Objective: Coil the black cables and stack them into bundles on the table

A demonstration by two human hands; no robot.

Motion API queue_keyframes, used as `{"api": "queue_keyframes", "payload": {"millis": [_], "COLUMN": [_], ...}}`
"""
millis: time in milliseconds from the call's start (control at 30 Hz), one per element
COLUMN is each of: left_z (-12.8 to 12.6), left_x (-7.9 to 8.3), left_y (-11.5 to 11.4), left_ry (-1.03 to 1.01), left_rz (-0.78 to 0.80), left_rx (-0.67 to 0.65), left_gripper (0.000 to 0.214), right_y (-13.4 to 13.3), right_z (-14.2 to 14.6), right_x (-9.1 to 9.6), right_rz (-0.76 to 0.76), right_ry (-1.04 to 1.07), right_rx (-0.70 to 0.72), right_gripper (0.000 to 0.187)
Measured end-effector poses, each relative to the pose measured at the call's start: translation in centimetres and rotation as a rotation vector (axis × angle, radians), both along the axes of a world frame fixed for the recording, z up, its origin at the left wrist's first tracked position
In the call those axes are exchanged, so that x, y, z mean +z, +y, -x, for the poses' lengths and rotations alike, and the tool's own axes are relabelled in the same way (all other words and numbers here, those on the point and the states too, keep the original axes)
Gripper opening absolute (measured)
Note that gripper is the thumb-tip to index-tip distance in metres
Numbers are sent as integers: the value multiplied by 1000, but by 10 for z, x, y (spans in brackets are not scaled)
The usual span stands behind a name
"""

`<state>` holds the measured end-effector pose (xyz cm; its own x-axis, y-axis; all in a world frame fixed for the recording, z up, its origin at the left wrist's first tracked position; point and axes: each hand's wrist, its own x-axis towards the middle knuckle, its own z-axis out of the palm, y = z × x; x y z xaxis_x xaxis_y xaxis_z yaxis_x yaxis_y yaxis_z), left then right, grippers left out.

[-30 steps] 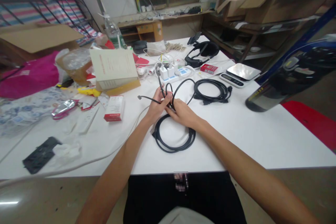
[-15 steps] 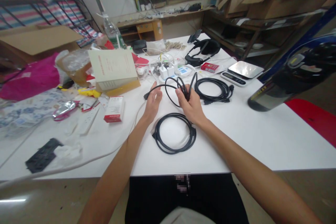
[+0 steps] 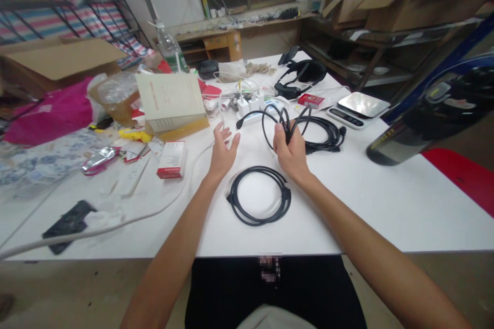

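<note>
Gripping a thin black rubber-sheathed cable [image 3: 286, 122] gathered into several loose loops, the right hand [image 3: 292, 153] is clenched round the bunch where the loops cross, raised above the white table [image 3: 386, 200]. The loops fan out toward twelve o'clock from the fist. One strand runs toward nine o'clock and ends in a small black plug [image 3: 239, 124] that hangs free in the air. The left hand [image 3: 223, 150] is released, fingers spread and holding nothing, at about eight o'clock of that plug.

A flat coil of black cable [image 3: 286, 197] lies on the table at six o'clock of both hands. A second black coil [image 3: 335, 138] lies at three o'clock of the fist, near a silver digital scale [image 3: 357, 108].

Half a second ago the left fingers touched the strand near the plug; now they have let go. The right hand has carried the bunch farther toward one o'clock, away from the flat coil over which both hands met a second ago.
</note>
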<state>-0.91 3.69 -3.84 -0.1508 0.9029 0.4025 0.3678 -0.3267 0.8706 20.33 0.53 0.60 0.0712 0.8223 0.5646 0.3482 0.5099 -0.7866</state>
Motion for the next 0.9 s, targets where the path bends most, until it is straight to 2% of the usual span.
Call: {"api": "queue_keyframes", "payload": {"millis": [100,200,300,367,467,633,767,900], "left_z": [-7,-13,-18,-21,-23,-25,-25,-22], "left_x": [6,10,12,15,23,27,21,18], "left_y": [-2,-4,-6,-7,-10,-15,-15,-13], "left_ry": [-203,-290,-538,-720,-873,-876,-773,-774], "left_rz": [0,93,223,331,456,424,425,385], "left_rx": [-9,-86,-181,-242,-267,-292,-345,-360], "left_gripper": [46,48,50,50,50,38,62,71], "right_y": [-1,-3,-5,-5,-5,-7,-9,-10], "right_z": [2,5,6,6,6,8,10,10], "right_x": [-2,-7,-12,-15,-20,-25,-23,-22], "right_rz": [8,17,27,14,-36,-101,-128,-110], "right_ry": [-80,-180,-279,-394,-632,-927,-988,-1051], "right_rx": [-2,81,181,263,362,458,441,410], "right_gripper": [43,43,44,46,47,52,51,45]}}
